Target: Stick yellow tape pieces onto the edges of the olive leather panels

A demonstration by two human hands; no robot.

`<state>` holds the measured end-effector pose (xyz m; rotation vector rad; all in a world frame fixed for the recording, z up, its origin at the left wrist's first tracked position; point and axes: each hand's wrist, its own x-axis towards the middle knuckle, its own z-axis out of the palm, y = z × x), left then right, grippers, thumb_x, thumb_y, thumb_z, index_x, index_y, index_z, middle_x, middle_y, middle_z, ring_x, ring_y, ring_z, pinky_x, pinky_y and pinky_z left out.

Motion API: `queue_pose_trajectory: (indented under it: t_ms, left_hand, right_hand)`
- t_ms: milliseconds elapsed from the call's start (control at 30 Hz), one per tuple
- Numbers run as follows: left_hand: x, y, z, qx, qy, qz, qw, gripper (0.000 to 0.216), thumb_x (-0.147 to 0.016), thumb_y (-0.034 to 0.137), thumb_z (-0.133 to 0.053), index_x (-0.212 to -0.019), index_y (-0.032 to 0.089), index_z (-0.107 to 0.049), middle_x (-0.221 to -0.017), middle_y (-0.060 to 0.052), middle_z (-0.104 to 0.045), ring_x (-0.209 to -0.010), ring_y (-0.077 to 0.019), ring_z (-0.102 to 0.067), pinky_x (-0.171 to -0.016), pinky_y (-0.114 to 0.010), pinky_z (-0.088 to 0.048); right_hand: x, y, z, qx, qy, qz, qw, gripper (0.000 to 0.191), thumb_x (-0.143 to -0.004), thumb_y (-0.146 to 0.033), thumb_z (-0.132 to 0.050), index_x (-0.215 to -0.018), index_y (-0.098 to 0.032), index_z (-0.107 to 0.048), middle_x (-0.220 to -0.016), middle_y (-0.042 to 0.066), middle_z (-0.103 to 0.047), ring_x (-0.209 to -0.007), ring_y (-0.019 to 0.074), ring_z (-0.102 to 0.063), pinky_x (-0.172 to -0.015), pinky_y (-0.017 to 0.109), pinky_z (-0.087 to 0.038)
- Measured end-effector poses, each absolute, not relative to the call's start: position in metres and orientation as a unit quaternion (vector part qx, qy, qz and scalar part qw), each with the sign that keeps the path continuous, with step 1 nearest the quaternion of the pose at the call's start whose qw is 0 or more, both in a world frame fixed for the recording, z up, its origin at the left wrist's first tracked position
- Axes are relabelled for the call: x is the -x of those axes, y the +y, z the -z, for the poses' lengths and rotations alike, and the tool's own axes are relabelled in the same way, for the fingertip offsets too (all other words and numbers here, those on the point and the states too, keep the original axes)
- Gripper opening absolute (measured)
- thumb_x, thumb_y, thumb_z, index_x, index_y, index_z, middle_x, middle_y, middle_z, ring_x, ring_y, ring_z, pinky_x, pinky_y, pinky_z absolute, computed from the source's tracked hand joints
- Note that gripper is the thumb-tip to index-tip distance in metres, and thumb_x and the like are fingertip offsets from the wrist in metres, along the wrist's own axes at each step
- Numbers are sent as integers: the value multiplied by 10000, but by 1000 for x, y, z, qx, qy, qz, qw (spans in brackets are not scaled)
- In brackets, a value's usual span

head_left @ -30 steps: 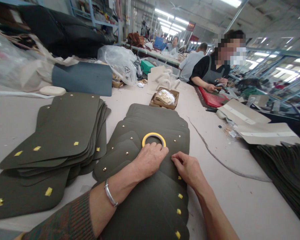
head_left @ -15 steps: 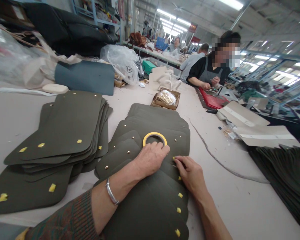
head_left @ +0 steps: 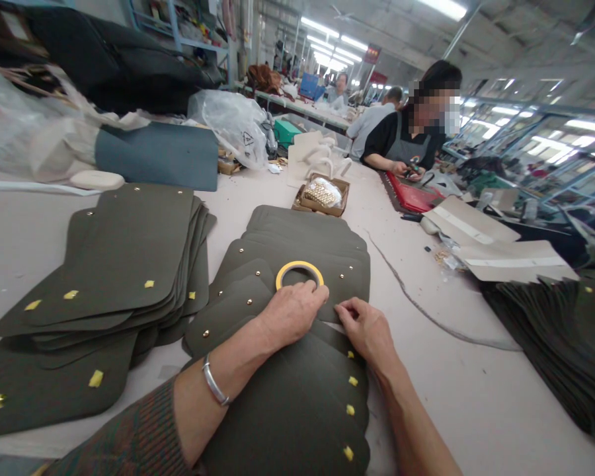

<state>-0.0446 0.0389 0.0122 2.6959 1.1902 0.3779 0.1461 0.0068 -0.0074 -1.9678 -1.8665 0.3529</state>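
Observation:
My left hand (head_left: 291,314) lies curled on a fanned stack of dark olive leather panels (head_left: 297,244), its fingertips at the near rim of a yellow tape roll (head_left: 299,270) that rests on the stack. My right hand (head_left: 367,330) sits just to the right, fingers pinched together on the panel's edge near small yellow tape tabs (head_left: 351,381). What the pinch holds is too small to see. A silver bracelet circles my left wrist.
A second stack of olive panels (head_left: 129,264) lies at left. A small box of gold hardware (head_left: 322,195) stands beyond the tape. Cardboard sheets (head_left: 515,261) and more dark panels (head_left: 565,344) are at right. A masked person works on a red mat (head_left: 416,197) across the table.
My right hand moved slightly forward to the panel edge beside my left hand and pinched there. The left hand stayed by the tape roll. The view shifted a little.

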Motion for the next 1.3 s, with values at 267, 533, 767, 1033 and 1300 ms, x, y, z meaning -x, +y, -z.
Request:
queue_pose_trajectory:
  t_ms: [267, 533, 767, 1033, 1300]
  left_hand:
    - [47, 39, -16, -904, 388, -158, 84, 158, -930, 148, -368, -996, 194, -504, -908, -41, -574, -818, -197, -591, -726, -318, -498]
    - [47, 39, -17, -907, 382, -150, 89, 157, -943, 165, -362, -989, 192, -510, -909, -46, -579, -827, -191, -593, -729, -313, -491]
    - [46, 38, -19, -910, 338, -200, 130, 166, -966, 223, -378, -1021, 214, -535, -931, -20, -626, -865, -159, -615, -765, -266, -501]
    - [42, 31, -17, -904, 293, -252, 185, 510, -940, 192, -445, -1420, 222, -275, -1260, -63, -611, -1130, -155, -595, -963, -307, -486]
    - [38, 26, -15, -899, 306, -239, 201, 358, -921, 174, -458, -1271, 208, -387, -1160, -66, -647, -1040, -184, -640, -866, -294, -509]
  right_hand:
    - [-170, -3, 1, 595, -729, -195, 276, 233, -897, -314, -504, -1001, -211, -685, -902, 42, -707, -801, 168, -651, -727, 289, -499]
    - [-164, 2, 4, 581, -778, -139, 196, 205, -908, -253, -489, -906, -216, -691, -853, 38, -664, -788, 166, -625, -744, 294, -480]
    - [-165, -17, -18, 595, -733, -292, 153, 239, -877, -251, -504, -740, -216, -697, -702, 11, -695, -650, 165, -623, -589, 267, -455]
    - [-151, -24, -13, 557, -709, -158, 404, 189, -886, -263, -530, -1020, -212, -654, -955, 60, -702, -821, 173, -648, -739, 295, -519]
    - [-142, -22, -13, 500, -777, -85, 372, 154, -887, -139, -484, -907, -211, -620, -851, 44, -669, -808, 162, -622, -738, 280, -490]
